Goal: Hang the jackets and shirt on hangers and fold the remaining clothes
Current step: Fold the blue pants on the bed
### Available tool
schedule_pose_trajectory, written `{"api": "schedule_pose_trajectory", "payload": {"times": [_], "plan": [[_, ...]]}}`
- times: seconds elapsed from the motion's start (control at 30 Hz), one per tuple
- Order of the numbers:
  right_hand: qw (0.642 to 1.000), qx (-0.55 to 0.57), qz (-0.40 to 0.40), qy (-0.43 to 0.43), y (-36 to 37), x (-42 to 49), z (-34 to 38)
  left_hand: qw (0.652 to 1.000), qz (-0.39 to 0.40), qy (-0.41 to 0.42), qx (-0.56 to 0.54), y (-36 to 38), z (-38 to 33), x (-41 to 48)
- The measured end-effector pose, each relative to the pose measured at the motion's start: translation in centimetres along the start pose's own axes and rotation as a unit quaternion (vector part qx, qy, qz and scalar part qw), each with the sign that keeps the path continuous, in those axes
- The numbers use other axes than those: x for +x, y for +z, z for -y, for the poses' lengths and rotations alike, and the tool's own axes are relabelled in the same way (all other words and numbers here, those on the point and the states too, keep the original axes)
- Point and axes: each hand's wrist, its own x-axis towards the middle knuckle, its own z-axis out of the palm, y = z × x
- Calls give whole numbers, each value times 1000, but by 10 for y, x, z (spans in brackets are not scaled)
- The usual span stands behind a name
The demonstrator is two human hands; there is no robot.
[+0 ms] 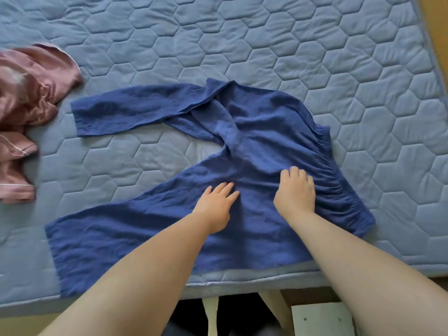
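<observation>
mattress: quilted cloth, hexagon stitching, smooth with a faint sheen
blue trousers: matt, crinkled woven cloth, spread on the mattress
pink garments: glossy satin-like cloth, at the mattress's left edge

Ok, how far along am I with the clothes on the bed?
Nothing in view looks finished: no hanger or folded stack shows. In hand: the blue trousers lie spread out unfolded, legs apart, with the left hand flat on them and the right hand curled into the cloth by the waistband. Left: folding them, plus the crumpled pink clothes at the mattress's left edge.
</observation>
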Motion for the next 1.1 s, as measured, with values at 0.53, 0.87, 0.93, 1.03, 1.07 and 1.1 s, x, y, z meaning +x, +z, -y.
{"api": "schedule_pose_trajectory", "payload": {"times": [0.53,0.87,0.93,1.03,1.07,1.1], "plan": [[967,147,-130,-166,-67,112,201,460,-222,-317,-799,-52,214,-10],[970,-53,-135,-196,-88,186,249,224,-322,-345,-853,-88,315,11],[977,4,-150,-151,-107,200,255,267,-346,-291,-851,-123,332,15],[957,240,-162,9,-136,220,258,345,-318,-115,-875,-181,347,14],[937,308,-164,33,-142,224,259,386,-311,-87,-864,-191,349,16],[927,334,-170,27,-143,226,260,431,-320,-86,-840,-193,351,19]]}}
